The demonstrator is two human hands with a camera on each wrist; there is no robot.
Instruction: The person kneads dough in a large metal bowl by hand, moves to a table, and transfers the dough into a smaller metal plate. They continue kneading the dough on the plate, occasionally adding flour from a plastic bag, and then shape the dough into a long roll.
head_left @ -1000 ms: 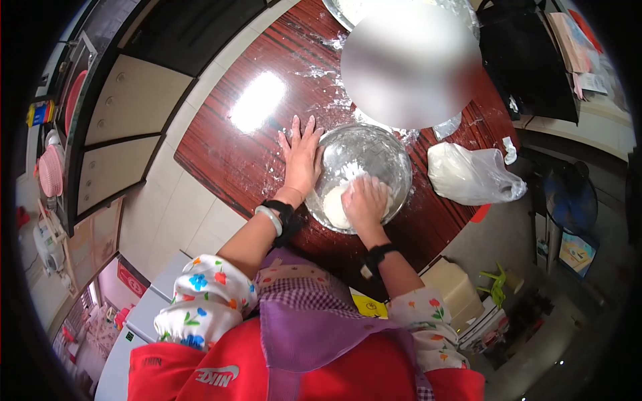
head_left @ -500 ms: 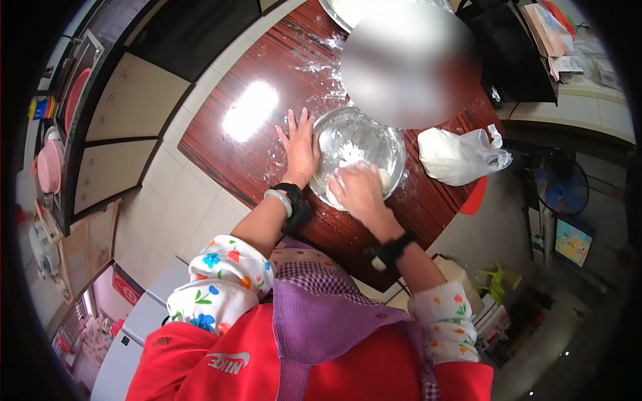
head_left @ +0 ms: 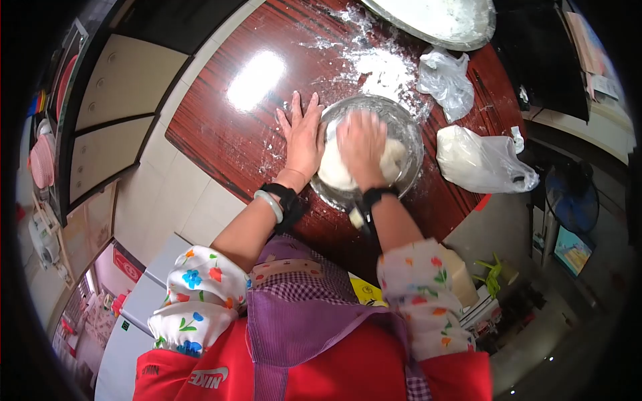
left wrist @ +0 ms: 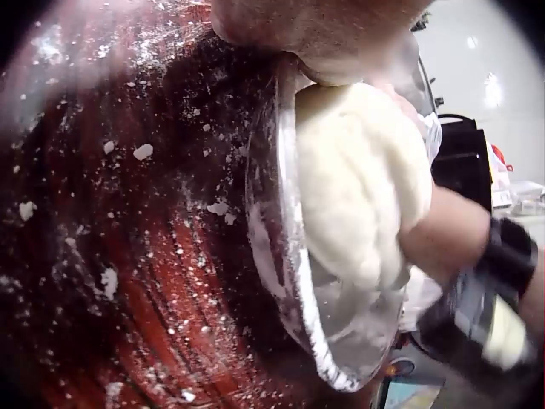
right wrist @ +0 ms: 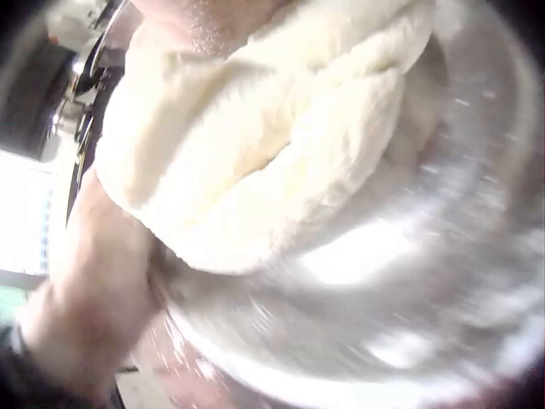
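Observation:
A pale lump of dough (head_left: 334,164) lies in a shiny metal bowl (head_left: 411,160) near the table's front edge. My right hand (head_left: 363,144) presses on top of it, fingers stretched forward and blurred by motion. In the right wrist view the dough (right wrist: 281,153) shows folds and a deep crease, with the right hand partly hidden behind it. My left hand (head_left: 304,137) rests with spread fingers at the bowl's left rim, fingertips toward the tabletop. The left wrist view shows this hand (left wrist: 315,30) right at the flour-dusted rim.
White flour (head_left: 384,73) is scattered over the dark red wooden table (head_left: 214,134) behind the bowl. To the right sits a tied plastic bag (head_left: 468,157) with pale contents, below a crumpled clear bag (head_left: 447,83). A wide metal basin (head_left: 478,40) stands at the back.
My right hand has moved forward over the dough, its fingers extending farther, and the dough now spreads out on both sides. The left hand stays at the rim. A blurred round patch is gone.

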